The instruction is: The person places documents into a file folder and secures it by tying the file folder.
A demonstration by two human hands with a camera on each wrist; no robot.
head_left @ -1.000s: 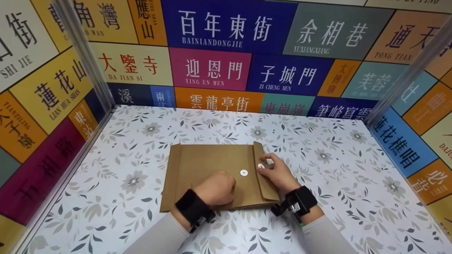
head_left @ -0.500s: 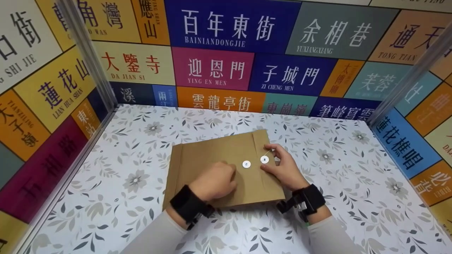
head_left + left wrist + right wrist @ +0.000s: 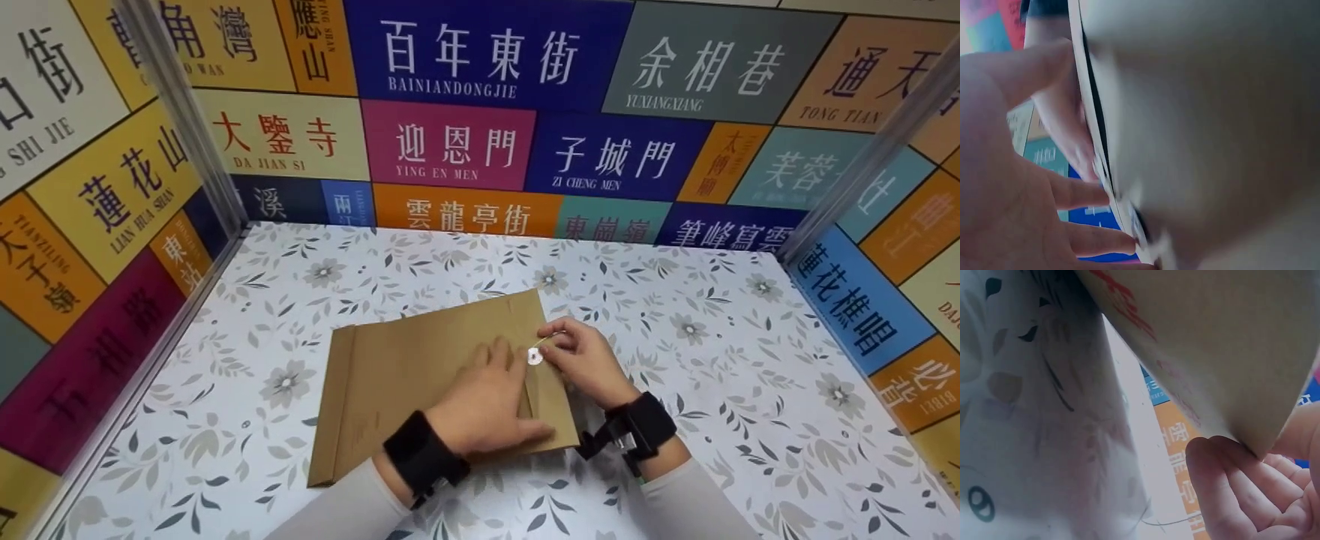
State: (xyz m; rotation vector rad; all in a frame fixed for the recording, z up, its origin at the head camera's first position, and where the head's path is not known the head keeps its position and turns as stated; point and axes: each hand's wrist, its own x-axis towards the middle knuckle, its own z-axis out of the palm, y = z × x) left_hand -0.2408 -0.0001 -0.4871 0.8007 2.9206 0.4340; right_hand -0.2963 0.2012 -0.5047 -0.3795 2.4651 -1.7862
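Note:
A brown kraft envelope [image 3: 420, 360] lies at a slant in the middle of the head view, its right end tilted up off the table. My left hand [image 3: 484, 409] rests on that end with fingers spread and fairly straight, thumb near the lower edge. Beside its fingertips is a white round button [image 3: 534, 356]. From the button a thin string [image 3: 547, 341] runs to my right hand [image 3: 589, 364], which pinches it between thumb and curled fingers. The right wrist view shows the envelope's underside [image 3: 1230, 343] with red print, above those fingers. The other button is hidden.
A white floral cloth [image 3: 712, 405] covers the table. Panels with street-name lettering [image 3: 450, 142] stand at the back and both sides, with clear corner strips [image 3: 187, 135] between them. Black wrist camera straps [image 3: 424, 454] sit on both wrists.
The envelope has turned and shifted left, its right end lifted. My left hand has gone from curled to spread, moving right over the closure. The right hand stays at the string.

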